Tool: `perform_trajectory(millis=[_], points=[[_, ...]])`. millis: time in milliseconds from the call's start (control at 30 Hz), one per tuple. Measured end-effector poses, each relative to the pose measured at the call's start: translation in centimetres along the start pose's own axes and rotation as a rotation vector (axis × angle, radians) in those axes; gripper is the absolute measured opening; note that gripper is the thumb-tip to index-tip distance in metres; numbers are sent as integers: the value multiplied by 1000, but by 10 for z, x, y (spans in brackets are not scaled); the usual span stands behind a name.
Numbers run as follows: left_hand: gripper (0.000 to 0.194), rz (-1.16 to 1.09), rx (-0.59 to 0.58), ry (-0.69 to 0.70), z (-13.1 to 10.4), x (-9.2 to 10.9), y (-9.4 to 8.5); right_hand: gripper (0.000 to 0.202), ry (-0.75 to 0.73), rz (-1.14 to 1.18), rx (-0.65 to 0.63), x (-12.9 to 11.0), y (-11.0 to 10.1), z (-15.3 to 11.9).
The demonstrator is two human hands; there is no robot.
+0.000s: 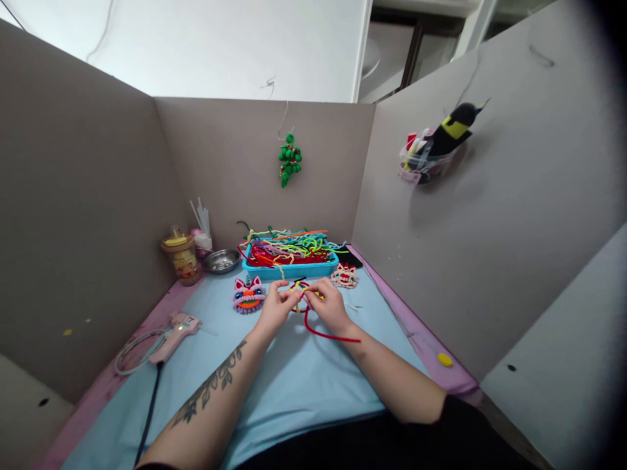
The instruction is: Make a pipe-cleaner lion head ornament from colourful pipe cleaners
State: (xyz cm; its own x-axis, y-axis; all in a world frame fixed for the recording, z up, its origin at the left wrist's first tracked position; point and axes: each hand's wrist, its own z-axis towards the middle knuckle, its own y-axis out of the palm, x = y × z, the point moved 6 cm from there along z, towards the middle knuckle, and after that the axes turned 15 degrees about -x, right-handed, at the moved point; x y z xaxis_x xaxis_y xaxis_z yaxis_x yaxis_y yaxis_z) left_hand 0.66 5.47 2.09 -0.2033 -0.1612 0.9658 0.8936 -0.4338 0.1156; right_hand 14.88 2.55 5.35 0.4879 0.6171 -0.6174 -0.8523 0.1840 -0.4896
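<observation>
Black cloth garment [343,444], plain. Matching black short sleeves [467,427] — right one ends near the elbow, only an edge of the left shows. Left forearm [245,372] bears a dark, leafy vine tattoo [211,390] — runs lengthwise.

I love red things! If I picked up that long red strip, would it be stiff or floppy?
The red strip probably bends easily but holds its shape: it curves below the right hand, then runs nearly straight to its loose end. It's likely light, being so thin.
</observation>
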Motion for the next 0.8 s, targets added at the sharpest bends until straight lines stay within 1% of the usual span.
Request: perform_trajectory(millis=[200,433,600,733,800], points=[[50,-10,-5,-6,-1,1,2,12,6,-5,-18,4,3,2],[51,5,-27,11,-1,2,3,21,2,29,-109,-1,7,2],[52,3,-28,7,-1,2,4,20,-29,16,-119,-4,7,2],[51,9,-31,14,-1,2,4,21,-25,26,-167,-2,8,3],[51,8,-10,18,-1,3,2,20,-33,49,-182,1,9,3]])
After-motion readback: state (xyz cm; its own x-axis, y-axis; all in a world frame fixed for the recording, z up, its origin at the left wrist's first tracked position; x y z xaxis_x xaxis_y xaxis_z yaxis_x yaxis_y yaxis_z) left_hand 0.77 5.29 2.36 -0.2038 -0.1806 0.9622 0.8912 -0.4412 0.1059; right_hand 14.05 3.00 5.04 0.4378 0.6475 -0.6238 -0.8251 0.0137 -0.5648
